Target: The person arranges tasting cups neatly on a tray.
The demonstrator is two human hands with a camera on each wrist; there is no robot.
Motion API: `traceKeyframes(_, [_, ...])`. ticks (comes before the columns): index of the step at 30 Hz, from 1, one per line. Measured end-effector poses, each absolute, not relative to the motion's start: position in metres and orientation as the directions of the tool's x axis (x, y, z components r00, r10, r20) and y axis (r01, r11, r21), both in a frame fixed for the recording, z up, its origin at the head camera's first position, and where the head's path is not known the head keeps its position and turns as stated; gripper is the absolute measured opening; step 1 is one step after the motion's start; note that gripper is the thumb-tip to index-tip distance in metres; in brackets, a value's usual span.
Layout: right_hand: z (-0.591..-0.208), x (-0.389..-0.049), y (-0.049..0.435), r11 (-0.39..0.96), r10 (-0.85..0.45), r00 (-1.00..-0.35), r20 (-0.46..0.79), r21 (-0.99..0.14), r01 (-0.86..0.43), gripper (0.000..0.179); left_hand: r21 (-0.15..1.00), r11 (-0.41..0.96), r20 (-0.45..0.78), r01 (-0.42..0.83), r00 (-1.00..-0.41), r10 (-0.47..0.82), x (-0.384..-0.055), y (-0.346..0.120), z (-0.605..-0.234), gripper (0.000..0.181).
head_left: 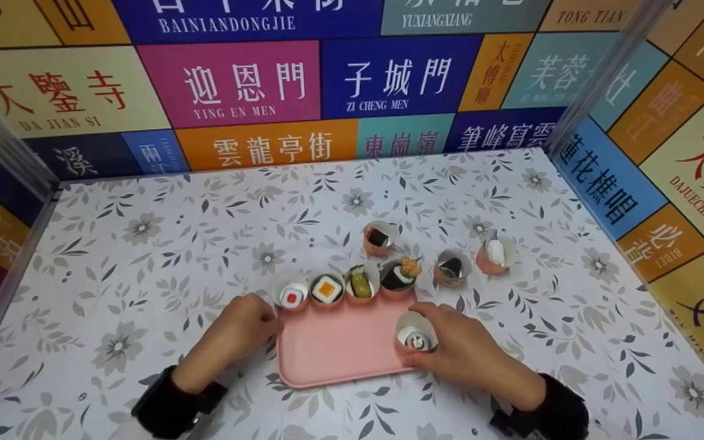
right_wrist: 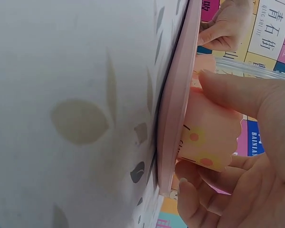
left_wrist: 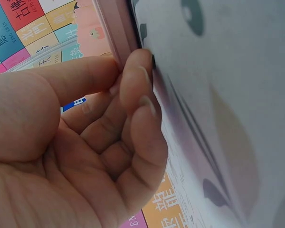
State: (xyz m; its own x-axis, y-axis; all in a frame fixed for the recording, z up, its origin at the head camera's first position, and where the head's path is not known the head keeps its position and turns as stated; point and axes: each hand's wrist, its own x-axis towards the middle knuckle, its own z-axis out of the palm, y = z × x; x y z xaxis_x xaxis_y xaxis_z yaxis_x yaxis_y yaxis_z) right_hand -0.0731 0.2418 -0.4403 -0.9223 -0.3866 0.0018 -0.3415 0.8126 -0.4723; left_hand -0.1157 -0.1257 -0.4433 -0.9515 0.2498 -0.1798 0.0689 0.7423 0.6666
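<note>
Right hand (head_left: 456, 342) clamped on pink paper sushi cup (head_left: 416, 333), at the 3 o'clock end of pink rectangular tray (head_left: 340, 348), long axis 9-to-3. Left hand (head_left: 242, 324) pinching tray at 9.

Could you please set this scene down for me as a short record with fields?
Left hand: pinches the left edge of the pink tray
Right hand: holds a cup with a round roll at the tray's right end
Row along the tray's far side, left to right: red-centred roll, orange-centred roll, green-topped piece, orange-topped piece, each in a cup
Beyond the tray: three more filled cups
Surface: white floral tabletop
Background: coloured panels with Chinese lettering
</note>
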Motion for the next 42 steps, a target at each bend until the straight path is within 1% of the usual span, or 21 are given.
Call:
traceKeyframes(6, [-0.442,-0.074,0.241,0.813,-0.396,-0.918,-0.004,-0.465,-0.349,0.076,0.673,0.737,-0.185,0.06,-0.952,0.246,-0.115,-0.126,-0.443,0.05])
traceKeyframes(16, [-0.445,-0.074,0.242,0.807,-0.392,-0.92,-0.018,-0.486,-0.335,0.077,0.668,0.743,-0.203,0.042,-0.95,0.236,-0.115,-0.125,-0.442,0.05])
traceKeyframes(22, [-0.445,-0.073,0.241,0.809,-0.395,-0.919,-0.002,-0.475,-0.347,0.078,0.669,0.742,-0.205,0.037,-0.951,0.233,-0.114,-0.126,-0.441,0.049])
traceKeyframes(25, [-0.446,-0.073,0.242,0.803,-0.407,-0.913,0.025,-0.466,-0.371,0.077,0.667,0.743,-0.199,0.049,-0.95,0.241,-0.115,-0.126,-0.441,0.049])
traceKeyframes(30, [-0.444,-0.071,0.245,0.796,-0.409,-0.911,0.055,-0.468,-0.385,0.086,0.661,0.747,-0.182,0.075,-0.949,0.256,-0.115,-0.125,-0.443,0.051])
traceKeyframes(34, [-0.438,-0.07,0.248,0.796,-0.385,-0.921,0.056,-0.486,-0.362,0.094,0.657,0.751,-0.199,0.057,-0.949,0.245,-0.116,-0.125,-0.443,0.052])
traceKeyframes(37, [-0.433,-0.07,0.251,0.792,-0.369,-0.926,0.086,-0.493,-0.361,0.091,0.657,0.753,-0.211,0.04,-0.949,0.235,-0.115,-0.124,-0.441,0.051])
traceKeyframes(42, [-0.427,-0.072,0.263,0.775,-0.335,-0.925,0.176,-0.507,-0.377,0.081,0.658,0.753,-0.224,0.024,-0.948,0.225,-0.115,-0.124,-0.441,0.051])
